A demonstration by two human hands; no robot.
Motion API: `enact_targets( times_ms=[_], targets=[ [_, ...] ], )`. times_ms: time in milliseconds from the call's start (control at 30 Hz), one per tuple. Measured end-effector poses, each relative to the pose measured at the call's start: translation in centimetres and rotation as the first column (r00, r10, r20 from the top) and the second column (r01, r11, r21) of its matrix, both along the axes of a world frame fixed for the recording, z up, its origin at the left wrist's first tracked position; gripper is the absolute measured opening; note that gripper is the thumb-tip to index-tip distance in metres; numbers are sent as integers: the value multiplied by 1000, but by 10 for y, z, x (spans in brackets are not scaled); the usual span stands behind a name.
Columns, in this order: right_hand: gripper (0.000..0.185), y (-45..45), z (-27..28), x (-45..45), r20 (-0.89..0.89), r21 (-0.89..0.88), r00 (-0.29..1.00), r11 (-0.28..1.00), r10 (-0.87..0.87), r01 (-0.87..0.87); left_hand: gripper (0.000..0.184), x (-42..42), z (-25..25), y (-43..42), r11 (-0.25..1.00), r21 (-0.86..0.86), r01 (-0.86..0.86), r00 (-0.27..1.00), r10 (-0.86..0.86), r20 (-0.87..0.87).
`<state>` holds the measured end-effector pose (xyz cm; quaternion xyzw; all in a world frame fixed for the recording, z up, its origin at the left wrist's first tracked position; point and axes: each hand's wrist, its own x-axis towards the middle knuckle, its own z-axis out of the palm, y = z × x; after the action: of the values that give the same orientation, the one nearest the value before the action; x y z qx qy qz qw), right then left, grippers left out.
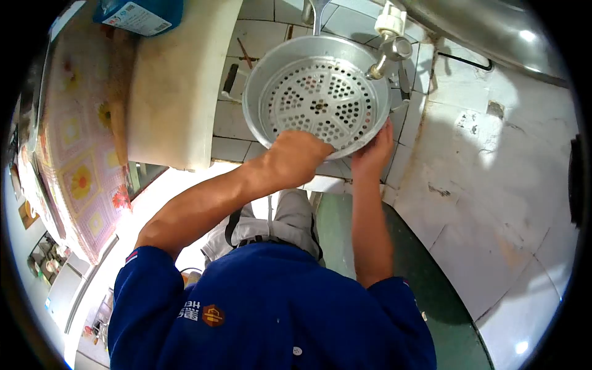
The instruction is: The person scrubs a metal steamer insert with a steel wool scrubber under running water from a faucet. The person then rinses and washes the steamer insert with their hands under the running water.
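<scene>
Your left hand (300,157): curled, knuckles up, across the near rim of the steamer pan (319,102). Fingertips hidden; cannot tell whether you pinch a cloth, the metal or nothing. Your right hand (374,154): cupped against the pan's outer wall, near right side, fingers partly out of sight; cannot tell how firmly they press.

Handling, my judgement: brace the wall with your right palm while the left bears on the rim, since one-sided pressure could tip or turn the pan. Work round the edge in short arcs, and mind your knuckles on the perforations.

Pan position: directly ahead of your body, above the white tiles (231,128); contact underneath not visible. Mouth faces up, toward your head. Body round, so no long axis of its own; the line through the left handle (230,79) and right handle (404,83) runs roughly left to right across you.

Beyond: faucet (388,54) overhangs the far right rim, spout toward the pan's inside. Allow clearance there.
</scene>
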<state>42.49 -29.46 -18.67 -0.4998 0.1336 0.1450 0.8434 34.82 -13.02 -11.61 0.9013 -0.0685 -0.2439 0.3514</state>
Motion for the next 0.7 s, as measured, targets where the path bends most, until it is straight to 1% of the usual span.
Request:
enact_targets(
  times_ms=[33, 67, 133, 167, 233, 267, 300, 333, 367, 400, 433, 467, 500, 533, 600, 633, 667, 700],
  targets=[
    [47, -3, 1, -5, -14, -83, 1000, 996, -21, 20, 22, 3, 8, 1, 999, -37, 35, 999, -35, -22],
    [49, -2, 6, -10, -28, -165, 999, 986, -45, 39, 22, 5, 15, 3, 999, -31, 39, 999, -40, -14],
    [49, -1, 21, -15, 5, -132, 999, 991, -31, 32, 24, 11, 30, 7, 992, -100, 81, 996, -85, -31],
    [50, -1, 25, -16, 22, -133, 999, 990, -36, 39, 24, 15, 38, 11, 992, -93, 90, 995, -93, -23],
    [52, 2, 35, -18, 48, -128, 997, 990, -52, 58, 32, 24, 54, 22, 959, -265, 96, 993, -112, -47],
    [54, 6, 41, -20, 37, -89, 999, 996, -28, 31, 32, 28, 59, 27, 960, -258, 108, 992, -122, -39],
    [57, 9, 46, -22, 27, -50, 1000, 999, -1, 2, 36, 32, 62, 34, 919, -395, 12, 977, -94, -191],
    [57, 11, 46, -23, 36, -42, 999, 999, -11, 13, 40, 37, 66, 41, 857, -505, -104, 936, -87, -341],
    [58, 13, 44, -24, 10, -82, 1000, 997, -5, 6, 46, 41, 70, 47, 836, -516, -186, 900, -66, -431],
    [60, 14, 42, -25, -17, -121, 1000, 993, -1, -1, 46, 42, 66, 53, 842, -510, -175, 902, -72, -426],
    [59, 15, 39, -24, 11, -159, 1000, 987, 16, -14, 46, 41, 55, 58, 741, -589, -322, 855, -40, -518],
    [59, 18, 37, -20, 16, -152, 1000, 988, 5, -2, 47, 41, 50, 62, 617, -635, -464, 795, -27, -606],
    [59, 21, 34, -14, 55, -211, 998, 977, 39, -26, 50, 41, 45, 66, 561, -646, -518, 782, 5, -623],
    [58, 25, 31, -8, 90, -272, 993, 961, 75, -48, 50, 42, 42, 70, 570, -644, -510, 783, -1, -621],
    [56, 43, 40, 6, 72, -273, 997, 962, 41, -19, 45, 45, 37, 78, 360, -651, -668, 717, 81, -692],
    [55, 49, 40, 14, 97, -351, 992, 935, 80, -41, 43, 47, 33, 85, 334, -636, -696, 698, 106, -708],
    [55, 55, 36, 22, 121, -426, 985, 903, 123, -61, 43, 46, 30, 89, 338, -631, -698, 695, 107, -711],
    [54, 62, 30, 28, 107, -423, 982, 901, 155, -96, 41, 46, 27, 93, 242, -597, -765, 638, 154, -755]
  ],
)
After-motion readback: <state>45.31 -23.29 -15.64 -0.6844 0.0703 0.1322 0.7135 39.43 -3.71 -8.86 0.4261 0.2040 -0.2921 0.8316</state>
